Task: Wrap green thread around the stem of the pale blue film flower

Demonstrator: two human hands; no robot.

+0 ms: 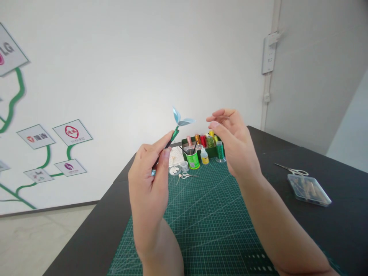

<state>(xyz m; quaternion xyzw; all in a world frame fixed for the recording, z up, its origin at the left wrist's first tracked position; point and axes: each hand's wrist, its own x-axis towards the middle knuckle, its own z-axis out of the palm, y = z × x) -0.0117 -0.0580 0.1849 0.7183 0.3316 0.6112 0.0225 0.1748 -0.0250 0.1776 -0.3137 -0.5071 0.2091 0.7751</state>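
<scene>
Pale-blue petals [186,122], two in number, crown a dark stem [168,143] near the centre of the frame; green wrapping [175,134] covers the stem's upper end, just below them. Left hand [149,180], left of centre: fingers pinching the stem between thumb and forefinger, so that it tilts with its tip toward the upper right. Beside the palm shows a bit of glossy blue [153,173]. Right hand [235,143], right of centre: raised near the petals but apart from them, fingers curved and thumb drawn close — whether their tips meet cannot be told. Beneath both hands, a green gridded mat [207,214] lies on the black tabletop [284,149]. Middle of the frame, toward the mat's far end: a bright green can [193,161] holding thin dark tools [195,147], a small bottle [204,156], a standing green spool [220,150] and, behind these, a dark green box [212,152] of coloured spools [203,141]. White-handled scissors [186,175] lie in front of the can. Right side of the frame: larger scissors [297,171] beside a clear case [309,189] — its contents too blurred to name.
</scene>
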